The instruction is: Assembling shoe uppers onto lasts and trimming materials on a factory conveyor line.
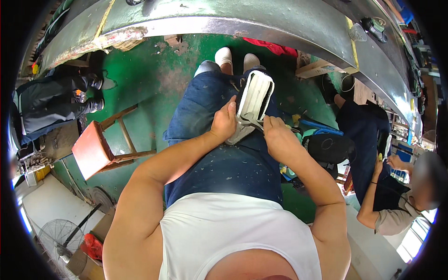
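- Shoe part (253, 100), white with a dark edge and seemingly a sole with its upper, rests on the person's lap against the blue jeans (219, 154), held between both hands.
- Left hand (224, 123) sits just left of the shoe part, fingers curled around its lower edge and thumb pressed up its side; a firm, closed grip.
- Right hand (276, 135) is just right of and below the shoe part, closed in a pinch on what looks like a thin white strip or edge (too small to tell which).
- To do this step well, I judge the left hand should brace the piece steadily against the thigh while the right pulls evenly along the edge, not outward.
- Beyond the shoe part runs the long metal worktop (242, 23); left of the shoe part stands a red stool (93, 151).
- Right of the shoe part sits another person (396, 205).
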The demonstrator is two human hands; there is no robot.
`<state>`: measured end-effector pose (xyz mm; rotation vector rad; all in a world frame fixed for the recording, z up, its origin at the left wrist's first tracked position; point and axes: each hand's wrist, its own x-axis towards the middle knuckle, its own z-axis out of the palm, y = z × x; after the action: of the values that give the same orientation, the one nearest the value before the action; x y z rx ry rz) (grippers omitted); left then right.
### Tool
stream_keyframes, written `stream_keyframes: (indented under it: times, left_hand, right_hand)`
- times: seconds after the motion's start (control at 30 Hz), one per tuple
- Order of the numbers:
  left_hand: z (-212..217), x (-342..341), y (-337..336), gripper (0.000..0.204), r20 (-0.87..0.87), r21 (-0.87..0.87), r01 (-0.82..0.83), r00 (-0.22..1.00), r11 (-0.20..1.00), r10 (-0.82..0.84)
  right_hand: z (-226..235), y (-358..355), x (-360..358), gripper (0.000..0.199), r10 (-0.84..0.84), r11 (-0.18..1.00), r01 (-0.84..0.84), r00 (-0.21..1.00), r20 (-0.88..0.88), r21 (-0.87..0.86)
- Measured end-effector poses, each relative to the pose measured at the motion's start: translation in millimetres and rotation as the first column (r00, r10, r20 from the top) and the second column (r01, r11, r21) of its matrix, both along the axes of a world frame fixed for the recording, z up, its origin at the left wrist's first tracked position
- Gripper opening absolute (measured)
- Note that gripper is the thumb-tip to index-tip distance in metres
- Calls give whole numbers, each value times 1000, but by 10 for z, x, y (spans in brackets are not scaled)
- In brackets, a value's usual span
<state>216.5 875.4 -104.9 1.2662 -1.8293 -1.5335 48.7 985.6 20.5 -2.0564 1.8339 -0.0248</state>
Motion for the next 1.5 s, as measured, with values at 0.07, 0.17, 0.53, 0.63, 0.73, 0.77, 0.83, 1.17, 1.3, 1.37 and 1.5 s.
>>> stream_keyframes:
  times: [0.07, 0.17, 0.53, 0.63, 0.73, 0.77, 0.83, 1.17, 1.3, 1.37, 1.5]
  left_hand:
    - [42, 3, 12, 47, -14, -60, 53, 998, 997, -54]
    - [-21, 18, -18, 46, 7, -268, 147, 989, 952, -151]
    - [281, 9, -213, 57, 330, -274, 588, 801, 761, -500]
    - [317, -4, -263, 58, 369, -243, 623, 768, 743, -524]
    - [379, -42, -315, 59, 425, -195, 638, 739, 745, -523]
    - [398, -61, -357, 59, 443, -173, 651, 721, 739, -532]
    - [477, -106, -359, 58, 455, -146, 673, 696, 725, -555]
    - [331, 157, -137, 73, 95, -4, 373, 924, 928, -371]
    - [367, 198, -143, 77, 142, 221, 267, 943, 938, -302]
    - [353, 206, -155, 91, 112, 191, 352, 920, 916, -376]
    - [483, 244, -350, 103, 98, 163, 555, 813, 816, -573]
  right_hand:
    - [28, -4, -16, 36, 56, 994, -72, 981, -187, -81]
    - [-9, -104, -124, 36, -16, 996, -1, 979, -206, -85]
    - [-489, 126, -250, 19, -400, 915, 398, 879, 260, 61]
    - [-177, -100, -544, 19, -614, 715, 336, 721, 321, 612]
    - [50, -187, -659, 25, -610, 740, 340, 703, 365, 581]
    - [81, -219, -641, 26, -545, 818, 387, 756, 362, 425]
    - [-138, -253, -566, 28, -439, 895, 422, 780, 445, 143]
    - [-407, -377, -490, 39, -383, 923, 369, 906, 182, 108]
    - [-123, -296, -358, 41, -385, 922, 334, 839, 385, 193]
    - [-259, -104, -229, 43, -416, 907, 396, 784, 461, 144]
    - [-709, 248, -217, 34, -492, 870, 433, 727, 479, 236]
